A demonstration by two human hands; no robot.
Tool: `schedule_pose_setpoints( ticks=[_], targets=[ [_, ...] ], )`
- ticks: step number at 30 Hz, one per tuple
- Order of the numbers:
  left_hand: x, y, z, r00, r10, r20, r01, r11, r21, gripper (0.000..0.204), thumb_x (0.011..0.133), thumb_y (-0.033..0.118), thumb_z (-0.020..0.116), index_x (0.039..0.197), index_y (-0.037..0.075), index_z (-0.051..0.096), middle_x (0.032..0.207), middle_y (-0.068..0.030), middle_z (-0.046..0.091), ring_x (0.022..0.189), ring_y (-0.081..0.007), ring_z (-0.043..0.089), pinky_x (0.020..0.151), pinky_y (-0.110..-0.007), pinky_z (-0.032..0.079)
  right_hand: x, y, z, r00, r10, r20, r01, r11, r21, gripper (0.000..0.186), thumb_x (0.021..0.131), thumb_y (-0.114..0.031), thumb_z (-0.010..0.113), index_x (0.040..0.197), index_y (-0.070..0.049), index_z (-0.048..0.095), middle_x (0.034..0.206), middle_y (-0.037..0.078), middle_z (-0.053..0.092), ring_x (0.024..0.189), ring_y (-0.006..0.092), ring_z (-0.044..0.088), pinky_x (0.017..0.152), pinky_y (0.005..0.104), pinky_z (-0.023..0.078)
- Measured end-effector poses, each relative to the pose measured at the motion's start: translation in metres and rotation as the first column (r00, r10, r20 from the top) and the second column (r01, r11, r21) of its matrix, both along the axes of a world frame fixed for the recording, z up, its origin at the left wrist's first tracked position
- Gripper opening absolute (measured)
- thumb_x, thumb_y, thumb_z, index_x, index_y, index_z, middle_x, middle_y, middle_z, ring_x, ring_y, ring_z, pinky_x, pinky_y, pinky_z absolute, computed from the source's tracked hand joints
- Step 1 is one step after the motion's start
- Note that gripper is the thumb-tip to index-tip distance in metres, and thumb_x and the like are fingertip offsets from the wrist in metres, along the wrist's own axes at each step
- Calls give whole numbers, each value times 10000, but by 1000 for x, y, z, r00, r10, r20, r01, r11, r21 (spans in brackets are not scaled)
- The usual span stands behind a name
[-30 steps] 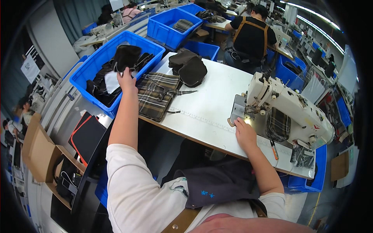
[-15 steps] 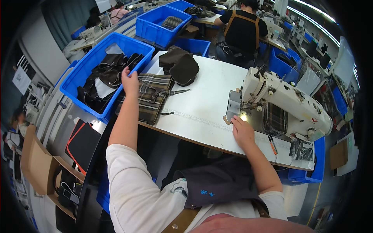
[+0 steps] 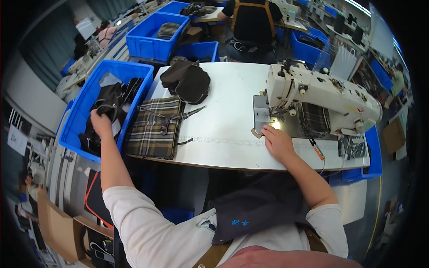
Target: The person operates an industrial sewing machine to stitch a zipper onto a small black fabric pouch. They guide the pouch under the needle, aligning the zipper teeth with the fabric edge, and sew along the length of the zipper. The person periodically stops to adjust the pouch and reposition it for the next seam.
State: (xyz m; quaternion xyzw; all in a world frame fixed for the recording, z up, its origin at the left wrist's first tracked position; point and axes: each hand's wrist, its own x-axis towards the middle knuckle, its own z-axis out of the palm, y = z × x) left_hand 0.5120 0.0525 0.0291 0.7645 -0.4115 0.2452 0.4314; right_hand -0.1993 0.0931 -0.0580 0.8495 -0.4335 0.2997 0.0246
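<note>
My left hand (image 3: 102,124) is inside a blue bin (image 3: 79,148) at the left, fingers closed on a dark brown fabric piece (image 3: 107,99); its fingertips are partly hidden by the cloth. More dark pieces lie around it in the bin. My right hand (image 3: 279,144) rests on the white table (image 3: 228,105) by the metal plate of a sewing machine (image 3: 324,89), just in front of the lit needle area. Its fingers are stretched out and hold nothing I can see. Between my hands lies a plaid fabric piece (image 3: 154,138) with straps, and behind it sit stacked dark fabric pieces (image 3: 187,82).
An orange-and-black cutter (image 3: 317,149) and a small clear plastic bag (image 3: 351,146) lie at the table's right end. Plaid cloth (image 3: 313,118) sits under the machine arm. A co-worker (image 3: 254,29) sits ahead, beside more blue bins (image 3: 154,47). An open cardboard box (image 3: 58,228) stands lower left.
My left hand has moved left from the bin's right rim into the bin, and a dark piece there has shifted. My right hand stays by the needle plate. The view has turned slightly.
</note>
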Motion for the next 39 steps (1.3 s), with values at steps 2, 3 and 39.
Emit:
schedule_pose_setpoints(
  ticks=[2, 3, 39],
  targets=[
    [30, -10, 16, 997, 70, 27, -60, 961, -269, 272, 876, 54, 632, 1119, -59, 676, 1089, -279, 706, 1064, -464, 662, 981, -519, 509, 1, 0, 0, 1000, -4, 16, 4, 1000, -1, 286, 901, -87, 706, 1182, -53, 746, 1279, 119, 730, 1026, 310, 728, 869, 439, 598],
    [52, -11, 30, 992, 123, 12, -111, 933, -342, 302, 876, 64, 629, 1143, -74, 665, 1121, -290, 696, 1075, -479, 653, 994, -519, 507, 3, -2, -1, 999, 0, 35, 0, 1000, 4, 289, 900, -92, 706, 1183, -52, 744, 1287, 117, 726, 1033, 309, 726, 869, 436, 597],
    [-379, -109, -58, 557, -828, 60, 831, 556, -24, 302, 1039, 157, 661, 1237, -70, 658, 1258, -227, 668, 1150, -396, 648, 1048, -492, 506, -142, -69, 47, 802, -536, -265, 565, 824, 43, 132, 853, -181, 712, 872, -76, 789, 1003, 107, 774, 1028, 331, 737, 811, 465, 630]
  ],
)
